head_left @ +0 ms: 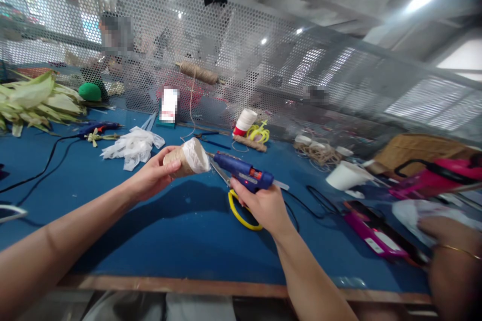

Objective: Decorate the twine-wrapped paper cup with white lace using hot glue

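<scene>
My left hand (160, 173) is wrapped round a small cup (187, 158) covered in brown twine, with white material at its rim. The cup lies tilted, its mouth turned to the right. In my right hand (263, 205) is a blue glue gun (244, 170) with a small red light. Its nozzle points left, close to the cup's rim; whether they touch I cannot tell. Beneath the glue gun lie yellow-handled scissors (241, 214), partly hidden by my right hand. A heap of white strips (133, 146) rests beyond my left hand.
Another glue gun (100, 128) and corn husks (37, 98) lie at left. A twine spool (198, 72) hangs on the perforated screen (226, 40). To the right are a white cup (346, 175), a magenta power strip (374, 233) and another person's hand (448, 233).
</scene>
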Available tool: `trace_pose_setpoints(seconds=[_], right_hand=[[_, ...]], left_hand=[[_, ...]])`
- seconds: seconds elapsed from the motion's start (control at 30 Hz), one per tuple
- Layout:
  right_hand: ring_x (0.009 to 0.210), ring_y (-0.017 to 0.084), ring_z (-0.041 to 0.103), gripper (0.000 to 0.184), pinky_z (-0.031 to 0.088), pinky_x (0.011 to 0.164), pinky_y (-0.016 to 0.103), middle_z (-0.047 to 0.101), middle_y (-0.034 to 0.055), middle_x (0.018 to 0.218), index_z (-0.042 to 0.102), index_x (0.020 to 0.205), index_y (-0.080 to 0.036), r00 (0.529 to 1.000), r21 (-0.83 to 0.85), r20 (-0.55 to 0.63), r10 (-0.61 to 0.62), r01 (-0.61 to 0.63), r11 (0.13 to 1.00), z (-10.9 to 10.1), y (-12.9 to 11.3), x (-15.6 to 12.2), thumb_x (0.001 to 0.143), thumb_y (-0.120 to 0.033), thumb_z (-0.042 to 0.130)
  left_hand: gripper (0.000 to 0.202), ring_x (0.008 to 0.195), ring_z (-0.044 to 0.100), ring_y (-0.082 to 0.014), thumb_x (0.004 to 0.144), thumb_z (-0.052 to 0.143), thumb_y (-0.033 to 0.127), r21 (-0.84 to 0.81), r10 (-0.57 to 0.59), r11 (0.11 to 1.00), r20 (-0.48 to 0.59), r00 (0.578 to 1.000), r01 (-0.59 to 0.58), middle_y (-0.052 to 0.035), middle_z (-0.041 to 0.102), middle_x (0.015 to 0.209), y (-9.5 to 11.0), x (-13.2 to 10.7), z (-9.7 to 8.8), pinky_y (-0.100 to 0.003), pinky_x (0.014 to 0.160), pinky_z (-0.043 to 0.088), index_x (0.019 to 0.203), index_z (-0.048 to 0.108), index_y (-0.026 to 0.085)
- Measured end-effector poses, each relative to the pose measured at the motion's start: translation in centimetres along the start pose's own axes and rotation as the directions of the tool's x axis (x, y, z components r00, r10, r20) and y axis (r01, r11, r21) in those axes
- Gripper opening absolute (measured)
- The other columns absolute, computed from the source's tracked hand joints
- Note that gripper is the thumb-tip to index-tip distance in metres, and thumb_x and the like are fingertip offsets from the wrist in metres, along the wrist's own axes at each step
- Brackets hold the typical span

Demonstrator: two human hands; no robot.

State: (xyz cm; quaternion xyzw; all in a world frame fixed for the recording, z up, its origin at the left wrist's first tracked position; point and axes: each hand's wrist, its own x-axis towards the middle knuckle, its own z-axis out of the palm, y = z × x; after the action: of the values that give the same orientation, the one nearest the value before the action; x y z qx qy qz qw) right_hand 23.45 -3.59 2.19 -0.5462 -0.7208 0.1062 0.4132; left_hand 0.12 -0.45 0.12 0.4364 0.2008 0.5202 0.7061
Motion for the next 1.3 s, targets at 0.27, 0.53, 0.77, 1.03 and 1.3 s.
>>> trace_pose_setpoints(seconds=[0.27,0.53,0.77,1.03,1.3], right_hand=[[0.061,0.021,0.061,0.023,0.045,0.052,0.028,0.058,0.0025,0.048,0.06,0.06,-0.02,0.999,-0.038,-0.02,-0.031,0.03,0.999,-0.1,-0.2,0.1,0.071,-0.039,0.056],[0.057,0.02,0.06,0.022,0.045,0.051,0.027,0.058,0.0015,0.046,0.06,0.06,-0.02,1.0,-0.038,-0.001,-0.001,0.001,0.999,-0.4,-1.0,-0.2,0.073,-0.038,0.055],[0.056,0.02,0.059,0.025,0.043,0.048,0.027,0.056,0.0016,0.044,0.061,0.061,-0.02,1.0,-0.033,-0.001,-0.022,0.022,0.999,-0.3,-0.1,0.0,0.073,-0.041,0.054],[0.056,0.021,0.06,0.026,0.043,0.048,0.027,0.055,0.0018,0.043,0.059,0.057,-0.022,1.0,-0.038,0.007,-0.027,0.027,0.999,-0.3,0.0,0.0,0.072,-0.042,0.054],[0.055,0.021,0.06,0.026,0.043,0.047,0.027,0.056,0.0015,0.043,0.06,0.058,-0.023,1.0,-0.026,0.008,-0.028,0.028,0.999,-0.4,0.0,0.1,0.07,-0.045,0.056]], left_hand=[[0.042,0.079,0.055,-0.0132,0.058,0.074,0.029,0.004,0.004,1.0,-0.012,1.0,-0.004,-0.0028,0.059,0.089,0.0,0.0,0.1,-0.023,0.07,0.04,0.094,0.056,0.017],[0.04,0.083,0.054,-0.0142,0.061,0.072,0.027,0.004,0.033,0.999,-0.016,0.999,-0.033,-0.0041,0.059,0.093,0.1,0.0,-0.1,-0.025,0.075,0.039,0.096,0.055,0.018],[0.044,0.086,0.054,-0.0157,0.059,0.073,0.029,0.007,0.03,1.0,-0.018,0.999,-0.03,-0.0042,0.058,0.094,0.1,0.2,-0.2,-0.027,0.078,0.038,0.098,0.055,0.018],[0.04,0.083,0.054,-0.0138,0.059,0.074,0.027,-0.011,0.035,0.999,-0.034,0.999,-0.036,-0.0035,0.059,0.092,0.2,0.2,-0.1,-0.024,0.075,0.039,0.095,0.057,0.018],[0.042,0.083,0.055,-0.0136,0.059,0.074,0.026,-0.011,0.067,0.998,-0.051,0.996,-0.068,-0.0032,0.06,0.091,0.2,0.3,-0.2,-0.025,0.077,0.039,0.096,0.057,0.018]])
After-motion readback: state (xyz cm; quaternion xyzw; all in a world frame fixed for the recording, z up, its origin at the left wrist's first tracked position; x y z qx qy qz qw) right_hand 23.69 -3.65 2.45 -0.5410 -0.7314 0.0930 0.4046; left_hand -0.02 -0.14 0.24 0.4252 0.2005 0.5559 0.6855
